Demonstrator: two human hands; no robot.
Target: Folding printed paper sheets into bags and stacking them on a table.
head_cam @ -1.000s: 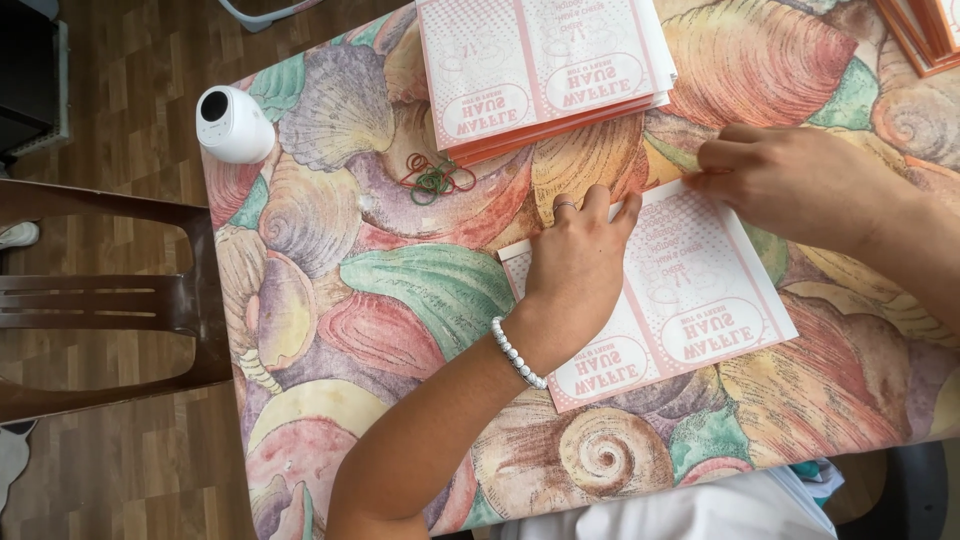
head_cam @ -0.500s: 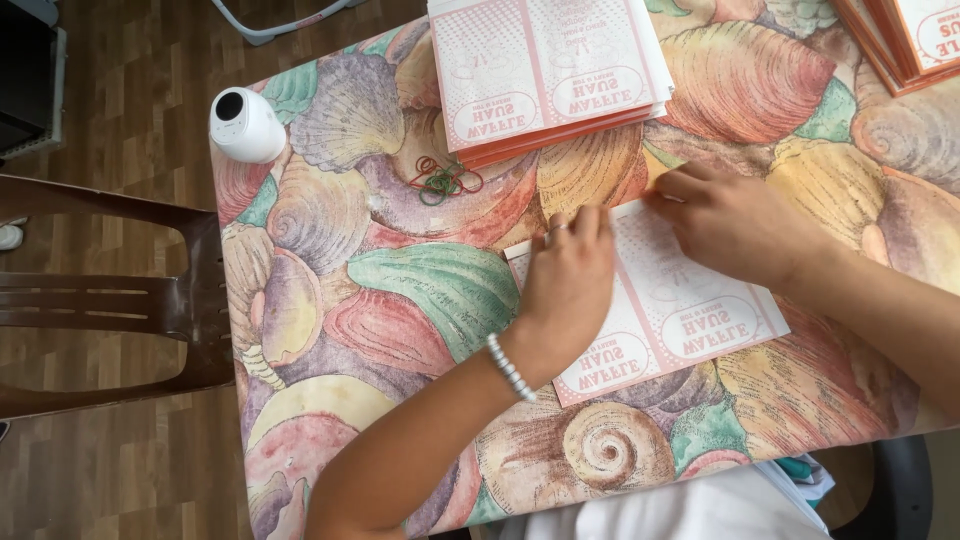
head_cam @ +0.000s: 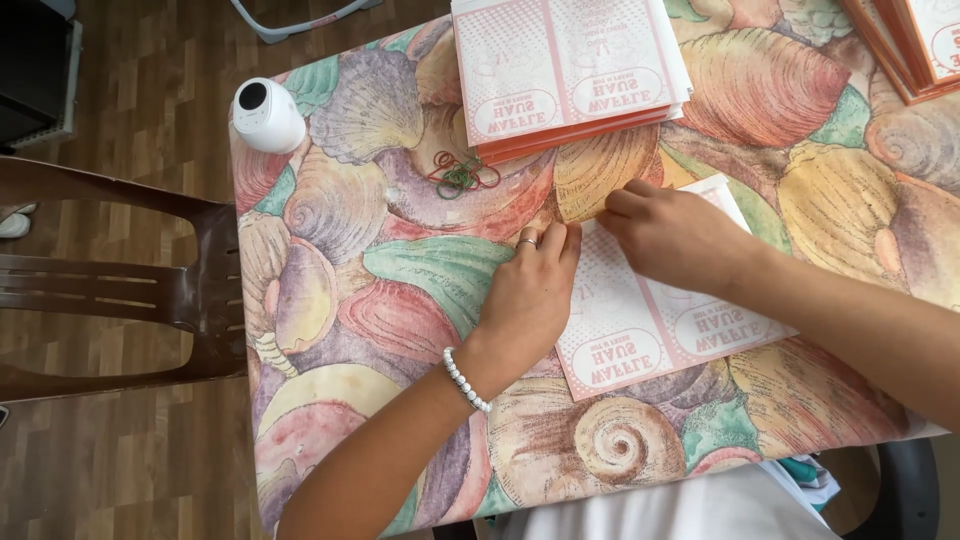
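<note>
Wood-plank flooring surrounds a desk (head_cam: 330, 215) draped in a cloth printed with large seashells in pink, green and orange. At its near middle lies a flat pink-and-white printed paper sheet (head_cam: 650, 330), one corner hanging close to the desk's near edge. Both hands rest on the sheet's far left part, and this looks like the way one pins paper down to press or crease an edge, though the edge itself is hidden under the fingers.

The left hand (head_cam: 530, 295) lies palm down with fingers together and stretched flat, so its grip is not closed around anything; it presses the sheet's left border against the cloth. It wears a ring, and a white bead bracelet (head_cam: 466, 380) sits on the wrist. The right hand (head_cam: 670, 235) comes in from the right, fingers curled toward the sheet's top corner; whether its grip pinches the paper or merely pushes on it I cannot tell, since the fingertips cover the spot. The two hands nearly meet, just beside each other.

Farther out, a stack of like sheets (head_cam: 570, 70) sits at the far edge, probably kept within reach as a supply. A small tangle of rubber bands (head_cam: 460, 175), red and green, lies between that stack and the hands. A white rounded device (head_cam: 265, 115) with a dark lens stands at the far left corner. More orange-edged stacks (head_cam: 915, 45) show at the far right. A brown chair (head_cam: 110, 275) stands left of the desk.
</note>
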